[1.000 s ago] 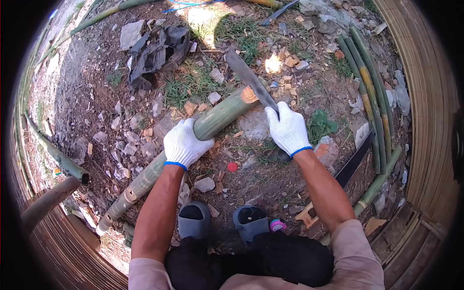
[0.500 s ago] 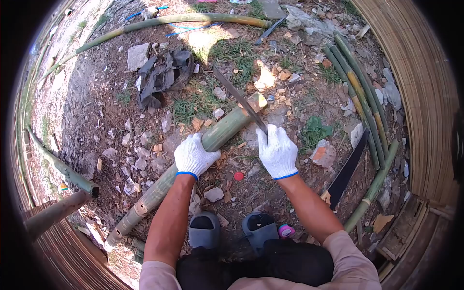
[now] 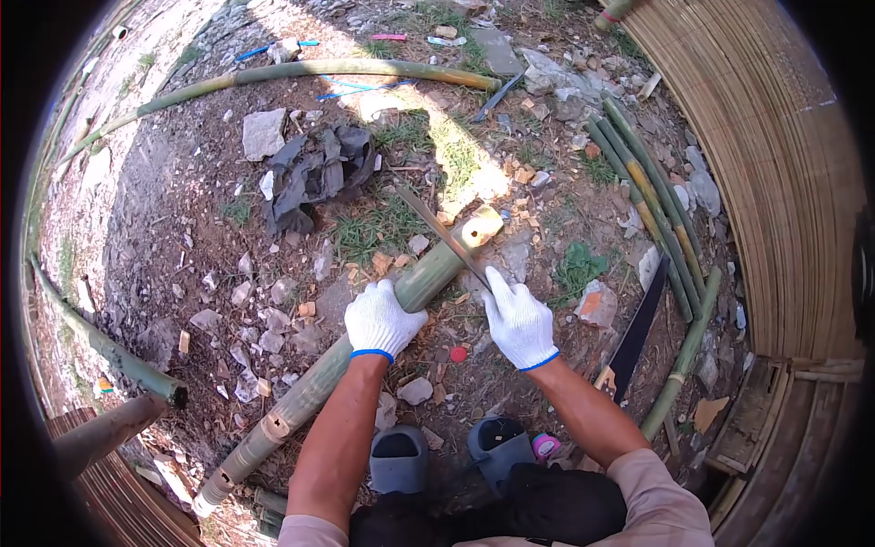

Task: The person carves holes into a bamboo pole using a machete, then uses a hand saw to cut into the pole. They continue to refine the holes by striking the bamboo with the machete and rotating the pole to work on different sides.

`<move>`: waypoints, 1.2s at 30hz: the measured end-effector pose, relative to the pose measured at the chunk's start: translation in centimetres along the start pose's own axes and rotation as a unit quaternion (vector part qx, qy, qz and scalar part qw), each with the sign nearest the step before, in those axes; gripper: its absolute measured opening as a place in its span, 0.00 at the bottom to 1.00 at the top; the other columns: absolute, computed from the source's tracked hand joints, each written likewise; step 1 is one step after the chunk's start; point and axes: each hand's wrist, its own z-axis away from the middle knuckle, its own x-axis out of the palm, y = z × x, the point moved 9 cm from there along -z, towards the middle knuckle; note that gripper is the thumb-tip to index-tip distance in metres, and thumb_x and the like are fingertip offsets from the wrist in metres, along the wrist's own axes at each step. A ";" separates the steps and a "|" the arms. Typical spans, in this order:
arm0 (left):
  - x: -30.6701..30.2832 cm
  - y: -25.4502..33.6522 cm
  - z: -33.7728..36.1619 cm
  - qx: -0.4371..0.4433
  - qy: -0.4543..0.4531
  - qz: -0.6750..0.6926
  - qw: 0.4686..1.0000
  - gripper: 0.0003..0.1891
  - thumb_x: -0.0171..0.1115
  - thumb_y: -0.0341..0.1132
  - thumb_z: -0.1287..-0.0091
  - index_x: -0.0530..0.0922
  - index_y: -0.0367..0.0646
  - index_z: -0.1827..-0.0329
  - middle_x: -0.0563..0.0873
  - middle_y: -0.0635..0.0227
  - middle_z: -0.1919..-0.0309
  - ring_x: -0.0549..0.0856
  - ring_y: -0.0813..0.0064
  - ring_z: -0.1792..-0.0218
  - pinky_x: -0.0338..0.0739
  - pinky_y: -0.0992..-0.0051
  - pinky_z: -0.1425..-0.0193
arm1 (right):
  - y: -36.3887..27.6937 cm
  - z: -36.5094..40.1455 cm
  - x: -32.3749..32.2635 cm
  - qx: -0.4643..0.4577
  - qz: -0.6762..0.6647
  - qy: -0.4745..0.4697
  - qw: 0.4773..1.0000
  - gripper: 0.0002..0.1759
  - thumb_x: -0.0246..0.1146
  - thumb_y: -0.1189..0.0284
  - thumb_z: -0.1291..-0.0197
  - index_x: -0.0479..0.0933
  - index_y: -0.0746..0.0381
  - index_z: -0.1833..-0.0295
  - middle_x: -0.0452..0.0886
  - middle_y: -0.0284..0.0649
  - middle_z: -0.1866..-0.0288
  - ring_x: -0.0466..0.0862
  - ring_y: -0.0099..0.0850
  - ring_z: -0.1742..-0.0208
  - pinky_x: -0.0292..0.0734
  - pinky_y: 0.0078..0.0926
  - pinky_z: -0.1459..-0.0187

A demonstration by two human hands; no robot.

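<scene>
My left hand [image 3: 383, 319], in a white knit glove with a blue cuff, wraps around a thick green bamboo pole [image 3: 310, 387]. The pole slants from the lower left up to the upper right, its pale cut end showing a dark hole. In my right hand [image 3: 519, 321], also gloved, is a machete [image 3: 441, 235] gripped by its handle, which the fingers hide. The long dark blade crosses over the pole just short of the cut end and points to the upper left. Wood chips [image 3: 383, 263] lie on the ground around the pole.
A handsaw [image 3: 635, 333] rests at right near thinner bamboo poles [image 3: 654, 196]. A crumpled dark bag [image 3: 319, 173], stones [image 3: 264, 134] and a long bamboo pole [image 3: 301, 68] lie ahead. A pink tape measure [image 3: 545, 446] sits by my sandals [image 3: 398, 460]. Slatted bamboo panels [image 3: 756, 155] stand at right.
The machete has shifted down the pole, from the cut end toward my left hand, uncovering the hole at the end. The view has tilted slightly upward; my left hand stays on the pole.
</scene>
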 end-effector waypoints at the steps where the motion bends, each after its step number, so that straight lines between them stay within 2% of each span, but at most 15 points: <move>1: -0.2 0.0 0.1 0.001 0.003 -0.002 1.000 0.38 0.80 0.59 0.50 0.86 0.39 0.44 0.90 0.51 0.50 0.92 0.51 0.48 0.87 0.56 0.42 | -1.3 -0.8 -2.2 -0.022 -0.002 0.072 0.997 0.27 0.73 0.68 0.33 0.81 0.56 0.29 0.77 0.42 0.68 0.83 0.43 0.74 0.80 0.41 0.72; 4: -0.1 0.0 -0.1 -0.021 -0.048 -0.009 0.999 0.40 0.78 0.58 0.49 0.85 0.40 0.37 0.91 0.50 0.48 0.92 0.51 0.46 0.86 0.56 0.40 | -0.3 -1.5 -1.7 -0.054 -0.042 0.108 0.992 0.24 0.72 0.67 0.33 0.81 0.57 0.32 0.77 0.42 0.68 0.84 0.43 0.74 0.81 0.40 0.73; 5: -0.4 0.2 0.0 -0.015 -0.036 0.004 0.999 0.39 0.78 0.58 0.49 0.86 0.39 0.38 0.91 0.50 0.48 0.92 0.51 0.47 0.87 0.56 0.40 | 2.3 -1.1 2.4 0.003 0.039 -0.030 0.999 0.23 0.70 0.65 0.33 0.79 0.59 0.34 0.83 0.44 0.66 0.87 0.47 0.72 0.84 0.42 0.71; 6: -0.2 0.5 0.1 -0.009 -0.037 0.008 0.999 0.39 0.78 0.58 0.49 0.86 0.39 0.38 0.91 0.50 0.48 0.92 0.51 0.47 0.87 0.56 0.40 | 5.8 -1.4 6.3 0.139 0.165 -0.241 0.946 0.25 0.68 0.63 0.31 0.78 0.61 0.33 0.88 0.48 0.64 0.90 0.50 0.69 0.87 0.44 0.68; 9: -0.1 0.0 -0.4 -0.015 -0.057 -0.007 0.998 0.39 0.77 0.58 0.48 0.86 0.40 0.37 0.91 0.49 0.48 0.92 0.51 0.48 0.87 0.56 0.41 | 5.1 -2.6 3.8 0.116 0.099 -0.226 0.962 0.25 0.69 0.65 0.32 0.78 0.62 0.33 0.90 0.51 0.64 0.92 0.50 0.68 0.88 0.45 0.66; 12: -0.5 0.2 -0.1 -0.005 -0.021 0.007 1.000 0.38 0.77 0.58 0.49 0.87 0.39 0.40 0.91 0.49 0.49 0.92 0.51 0.48 0.87 0.56 0.41 | 0.6 -4.1 -3.6 0.055 -0.115 0.070 0.989 0.26 0.70 0.70 0.33 0.77 0.62 0.31 0.89 0.55 0.64 0.92 0.51 0.67 0.87 0.47 0.66; 14: -0.2 0.0 0.2 -0.020 -0.052 0.008 0.998 0.38 0.77 0.58 0.49 0.86 0.39 0.40 0.91 0.49 0.49 0.92 0.51 0.48 0.87 0.56 0.41 | 2.2 -3.5 -1.2 0.110 -0.182 0.018 0.977 0.24 0.70 0.66 0.32 0.78 0.63 0.34 0.90 0.55 0.63 0.92 0.53 0.63 0.87 0.50 0.61; 17: -0.3 0.3 0.1 -0.013 -0.051 -0.002 0.999 0.38 0.78 0.58 0.49 0.86 0.39 0.40 0.90 0.49 0.49 0.92 0.51 0.47 0.87 0.55 0.41 | 8.0 -0.4 7.3 0.201 0.031 -0.263 0.943 0.23 0.72 0.55 0.32 0.81 0.66 0.48 0.89 0.56 0.66 0.91 0.59 0.61 0.86 0.55 0.54; 22: -0.6 0.2 0.0 -0.018 -0.045 0.009 0.999 0.37 0.78 0.59 0.49 0.86 0.40 0.41 0.91 0.49 0.49 0.92 0.50 0.48 0.87 0.55 0.42 | 7.2 -1.3 2.0 0.245 -0.051 -0.152 0.956 0.26 0.73 0.50 0.33 0.83 0.66 0.53 0.89 0.57 0.67 0.91 0.58 0.61 0.86 0.50 0.55; 24: -0.4 0.0 0.0 -0.017 -0.040 0.008 0.999 0.38 0.78 0.59 0.49 0.86 0.40 0.41 0.91 0.49 0.49 0.92 0.50 0.48 0.87 0.55 0.42 | 8.1 1.1 2.1 0.292 0.017 -0.233 0.927 0.26 0.73 0.49 0.34 0.83 0.64 0.60 0.90 0.57 0.62 0.91 0.57 0.56 0.85 0.54 0.51; 28: -0.5 0.1 0.0 -0.013 -0.024 0.015 1.000 0.36 0.81 0.58 0.50 0.86 0.39 0.46 0.90 0.50 0.51 0.93 0.51 0.49 0.87 0.55 0.42 | 8.3 2.8 1.8 0.307 0.004 -0.155 0.939 0.25 0.72 0.49 0.33 0.85 0.63 0.62 0.90 0.52 0.65 0.91 0.56 0.64 0.86 0.53 0.56; 30: -0.7 0.2 -0.1 -0.009 -0.016 0.015 1.000 0.36 0.80 0.58 0.50 0.86 0.39 0.46 0.90 0.50 0.51 0.92 0.51 0.49 0.87 0.56 0.42 | 6.6 1.5 1.0 0.273 -0.005 -0.101 0.957 0.20 0.75 0.54 0.34 0.85 0.62 0.62 0.88 0.48 0.69 0.90 0.53 0.68 0.86 0.48 0.61; 34: -0.1 0.0 -0.1 -0.020 -0.044 0.001 0.999 0.40 0.78 0.59 0.50 0.84 0.41 0.37 0.90 0.50 0.49 0.92 0.51 0.47 0.86 0.56 0.40 | -1.1 -4.1 -6.6 0.031 -0.162 0.180 0.970 0.12 0.79 0.67 0.39 0.82 0.60 0.62 0.86 0.44 0.71 0.89 0.45 0.72 0.83 0.37 0.69; 35: 0.0 0.0 -0.2 -0.014 -0.039 0.003 0.999 0.41 0.78 0.59 0.50 0.85 0.41 0.37 0.90 0.49 0.49 0.92 0.51 0.47 0.86 0.56 0.40 | 0.0 -4.0 -5.1 0.046 -0.159 0.182 0.969 0.12 0.79 0.66 0.39 0.82 0.59 0.62 0.86 0.45 0.70 0.89 0.46 0.72 0.83 0.38 0.69; 36: 0.0 0.2 -0.3 -0.010 -0.040 0.004 0.999 0.41 0.78 0.59 0.50 0.85 0.41 0.37 0.90 0.49 0.49 0.92 0.51 0.47 0.86 0.56 0.40 | 2.6 -3.2 -1.1 0.141 -0.109 0.043 0.983 0.13 0.76 0.62 0.38 0.84 0.59 0.62 0.88 0.49 0.70 0.91 0.50 0.68 0.86 0.44 0.65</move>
